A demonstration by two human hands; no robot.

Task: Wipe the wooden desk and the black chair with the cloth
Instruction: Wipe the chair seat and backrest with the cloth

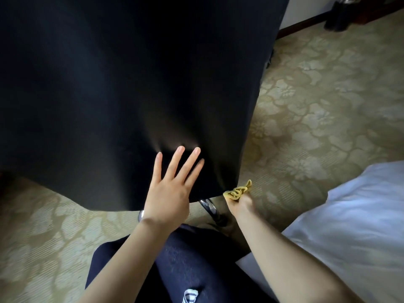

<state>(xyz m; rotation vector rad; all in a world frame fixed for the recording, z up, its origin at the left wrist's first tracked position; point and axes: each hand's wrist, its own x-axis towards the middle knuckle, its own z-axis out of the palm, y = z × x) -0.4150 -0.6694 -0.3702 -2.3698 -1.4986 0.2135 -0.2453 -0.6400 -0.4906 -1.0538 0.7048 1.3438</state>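
The black chair (122, 84) fills the upper left of the view; its fabric-covered back faces me and hangs down to a curved lower edge. My left hand (169, 189) lies flat on that fabric near the lower right corner, fingers straight and spread. My right hand (239, 204) is lower and to the right, just past the chair's edge, gripping a bunched yellow cloth (238, 191). The cloth sits beside the chair's bottom corner. The wooden desk is not in view.
Chrome chair legs (209, 207) show below the fabric. A patterned beige carpet (317, 101) covers the floor. A white bed sheet (360, 215) lies at the right. My knee in dark trousers (196, 259) is below my hands. A dark object (338, 16) stands at the top right.
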